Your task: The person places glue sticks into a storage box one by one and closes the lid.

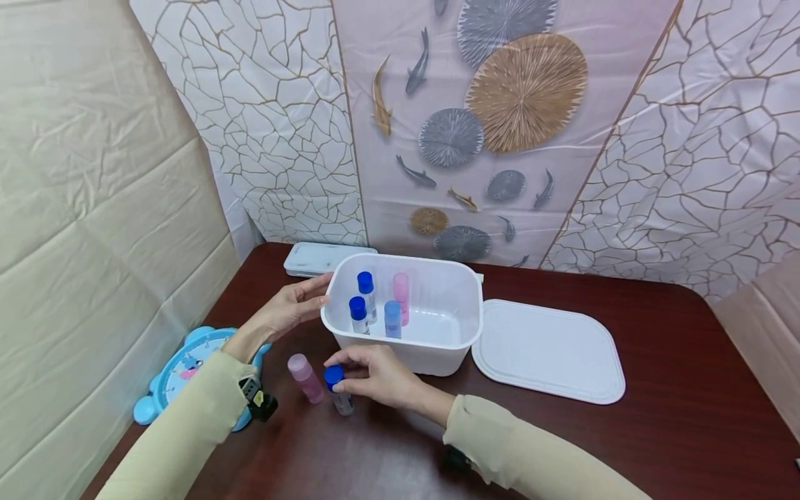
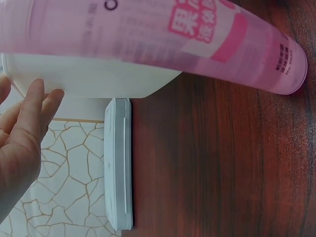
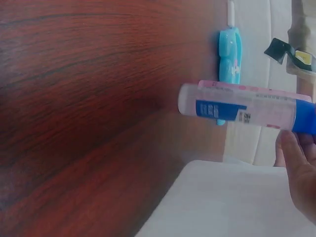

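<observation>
My right hand point(image 1: 382, 375) pinches the dark blue cap of a clear liquid glue bottle point(image 3: 261, 111), in front of the white plastic bin point(image 1: 431, 360). The bottle's lower end stays free of the fingers. Just left of it stands a pink liquid glue bottle point(image 1: 305, 378), slightly tilted in the head view and large across the top of the left wrist view. Relaxed, fairly straight fingers of my left hand point(image 1: 290, 309) rest at the bin's left rim. Inside the bin stand two dark-blue-capped bottles point(image 1: 366, 295), a light blue bottle point(image 1: 392, 319) and a pink bottle point(image 1: 401, 298).
A white lid point(image 1: 550, 351) lies flat right of the bin. Behind the bin's left corner is a flat pale case point(image 1: 319, 258). A light blue animal-shaped clock point(image 1: 187, 368) lies at the table's left edge, partly under the left forearm. Patterned cloth point(image 1: 437, 173) hangs behind the table.
</observation>
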`<state>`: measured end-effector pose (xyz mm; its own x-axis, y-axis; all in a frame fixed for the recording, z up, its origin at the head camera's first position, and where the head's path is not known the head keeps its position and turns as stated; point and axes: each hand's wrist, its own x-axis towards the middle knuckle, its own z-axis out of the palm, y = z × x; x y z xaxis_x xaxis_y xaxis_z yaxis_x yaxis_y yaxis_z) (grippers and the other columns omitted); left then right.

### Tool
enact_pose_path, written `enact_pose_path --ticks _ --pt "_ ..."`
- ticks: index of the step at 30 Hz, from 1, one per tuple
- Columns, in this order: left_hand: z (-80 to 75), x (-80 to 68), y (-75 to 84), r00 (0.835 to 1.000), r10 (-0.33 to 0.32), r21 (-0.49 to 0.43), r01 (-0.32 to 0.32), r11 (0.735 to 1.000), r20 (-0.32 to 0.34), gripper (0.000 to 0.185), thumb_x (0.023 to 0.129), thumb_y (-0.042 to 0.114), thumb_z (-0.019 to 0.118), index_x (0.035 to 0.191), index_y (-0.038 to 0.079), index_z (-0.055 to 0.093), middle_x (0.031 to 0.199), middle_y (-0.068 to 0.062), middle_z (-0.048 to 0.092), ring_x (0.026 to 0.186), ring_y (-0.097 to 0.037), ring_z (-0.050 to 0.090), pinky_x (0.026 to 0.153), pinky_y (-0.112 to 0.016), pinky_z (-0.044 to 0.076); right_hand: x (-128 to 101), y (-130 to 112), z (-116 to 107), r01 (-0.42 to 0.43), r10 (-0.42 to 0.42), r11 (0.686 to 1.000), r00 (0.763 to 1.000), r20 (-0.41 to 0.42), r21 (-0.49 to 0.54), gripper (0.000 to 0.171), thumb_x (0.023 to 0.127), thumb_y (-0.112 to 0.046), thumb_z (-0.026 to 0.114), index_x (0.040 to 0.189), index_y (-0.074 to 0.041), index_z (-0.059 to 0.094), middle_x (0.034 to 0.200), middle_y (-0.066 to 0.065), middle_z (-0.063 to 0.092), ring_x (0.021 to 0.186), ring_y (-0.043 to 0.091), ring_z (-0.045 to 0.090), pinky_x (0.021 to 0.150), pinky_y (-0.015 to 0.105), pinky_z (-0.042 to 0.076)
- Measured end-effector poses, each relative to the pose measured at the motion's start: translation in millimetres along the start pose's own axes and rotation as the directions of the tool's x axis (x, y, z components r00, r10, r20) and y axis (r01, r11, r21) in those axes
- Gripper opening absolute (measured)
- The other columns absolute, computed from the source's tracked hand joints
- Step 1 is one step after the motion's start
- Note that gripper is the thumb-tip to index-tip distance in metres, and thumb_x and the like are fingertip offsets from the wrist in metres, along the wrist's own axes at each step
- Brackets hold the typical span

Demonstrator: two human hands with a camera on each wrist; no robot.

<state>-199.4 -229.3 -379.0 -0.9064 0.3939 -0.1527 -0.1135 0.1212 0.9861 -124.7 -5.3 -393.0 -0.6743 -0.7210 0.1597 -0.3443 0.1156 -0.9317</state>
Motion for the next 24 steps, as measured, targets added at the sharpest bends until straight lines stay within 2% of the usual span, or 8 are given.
enact_pose_path --ticks 4,8,12,16,20,24 --pt "-0.4 -0.4 -1.5 1.0 0.005 0.005 -0.005 1.0 -0.003 0.059 0.096 0.013 0.054 0.148 0.005 0.027 0.152 -0.016 0.029 0.133 -0.034 0.038 0.098 -0.032 0.046 -9.4 -9.7 -9.5 0.016 -0.017 0.999 1.0 0.021 0.033 0.031 0.083 0.0 0.069 0.113 0.005 0.063 0.107 0.018 0.068 0.094 0.012 0.066 0.085 0.02 0.053" --pt "0.3 0.5 -1.4 1.0 -0.004 -0.006 0.004 1.0 -0.013 0.06 0.095 0.013 0.055 0.148 0.005 0.028 0.151 -0.016 0.03 0.133 -0.033 0.038 0.097 -0.032 0.046 -18.1 -29.1 -31.1 0.033 -0.034 0.995 0.999 0.009 0.094 0.031 0.084 0.0 0.068 0.113 0.007 0.062 0.102 0.022 0.067 0.09 0.011 0.065 0.083 0.025 0.055" --pt "1.6 1.0 1.2 0.999 -0.025 -0.009 0.024 1.0 -0.03 0.06 0.095 0.012 0.055 0.148 0.007 0.028 0.151 -0.015 0.031 0.133 -0.032 0.038 0.096 -0.031 0.047 -25.1 -52.5 -64.9 0.045 -0.038 0.994 0.996 -0.076 0.1 0.032 0.083 0.001 0.068 0.114 0.007 0.062 0.098 0.019 0.068 0.088 0.011 0.064 0.08 0.027 0.056" --pt "2.2 0.3 2.6 0.999 -0.036 -0.008 0.035 0.999 -0.037 0.059 0.096 0.011 0.054 0.148 0.008 0.028 0.151 -0.015 0.031 0.134 -0.031 0.038 0.096 -0.031 0.047 -30.0 -65.1 -103.3 0.06 -0.031 0.987 0.981 -0.191 0.15 0.035 0.084 -0.001 0.067 0.117 0.009 0.059 0.098 0.005 0.07 0.087 0.01 0.065 0.08 0.028 0.056" --pt "2.6 -0.5 2.1 0.999 -0.036 -0.017 0.036 0.999 -0.029 0.06 0.095 0.012 0.055 0.149 0.008 0.027 0.152 -0.014 0.031 0.135 -0.03 0.037 0.097 -0.03 0.047 -32.7 -63.0 -139.0 0.081 -0.024 0.981 0.953 -0.302 0.175 0.032 0.086 -0.003 0.066 0.116 0.004 0.061 0.097 -0.004 0.07 0.086 0.01 0.066 0.08 0.026 0.056" --pt "3.1 -0.1 0.7 0.999 -0.031 -0.016 0.03 0.999 -0.023 0.062 0.094 0.013 0.057 0.149 0.008 0.027 0.152 -0.014 0.03 0.135 -0.031 0.037 0.097 -0.03 0.047 -31.6 -49.3 -165.2 0.028 0.03 0.989 0.923 -0.384 0.143 0.029 0.087 -0.004 0.065 0.117 -0.003 0.062 0.099 -0.007 0.069 0.088 0.009 0.066 0.081 0.022 0.055"
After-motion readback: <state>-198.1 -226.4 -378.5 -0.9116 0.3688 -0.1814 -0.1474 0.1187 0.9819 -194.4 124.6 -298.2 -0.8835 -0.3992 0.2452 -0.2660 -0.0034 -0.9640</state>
